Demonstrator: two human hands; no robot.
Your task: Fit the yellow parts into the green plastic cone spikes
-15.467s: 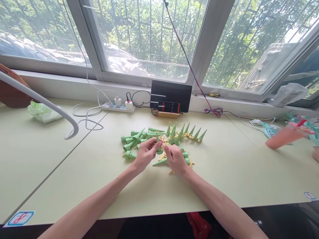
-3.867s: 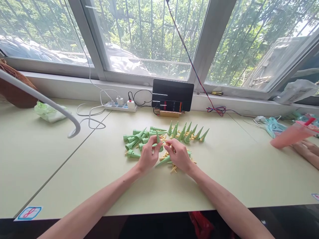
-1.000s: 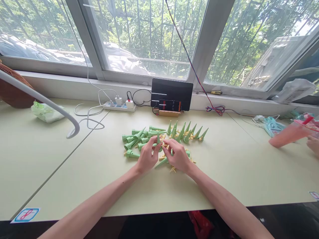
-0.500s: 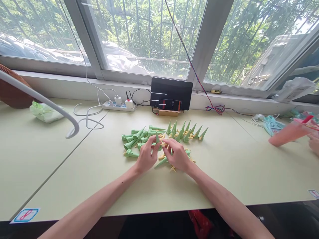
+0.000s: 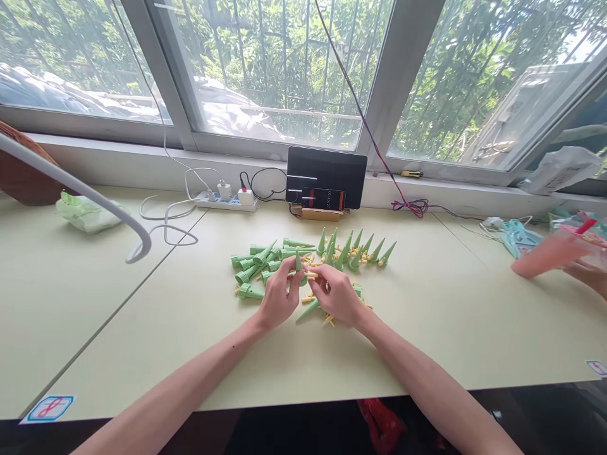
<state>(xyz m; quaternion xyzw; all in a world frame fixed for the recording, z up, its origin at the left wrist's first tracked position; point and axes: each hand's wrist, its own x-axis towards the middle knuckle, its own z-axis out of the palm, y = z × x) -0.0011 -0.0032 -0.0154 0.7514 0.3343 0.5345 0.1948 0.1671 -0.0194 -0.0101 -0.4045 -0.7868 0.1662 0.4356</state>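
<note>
Right now, only small things differ from half a second ago: near the centre of the frame, the left hand (image 5: 279, 294) and the right hand (image 5: 337, 294) sit in almost the same spot, fingertips close together. The left hand pinches a green plastic spike (image 5: 298, 260) between thumb and fingers, its point upward. The right hand appears to grasp a small yellow peg (image 5: 310, 275), which lies against the lower part of the spike; whether it is seated in the plastic cannot be told. With both parts held and neither set down, the handwork seems to stand at the same stage.

Just left of the hands, spikes lying on their sides (image 5: 246, 276) form a loose heap. Beyond the right hand, right of centre, a cluster of upright spikes (image 5: 345, 251) stands with yellow bits around the bases. Below the right hand, loose yellow pegs (image 5: 329, 321) rest on the table (image 5: 284, 373).

The clearer change is at the right edge: a co-worker's hand (image 5: 588, 276) now reaches in farther beside the tilted pink drink cup (image 5: 545, 254), well apart from the spikes, so it seems not to affect this work.
</note>
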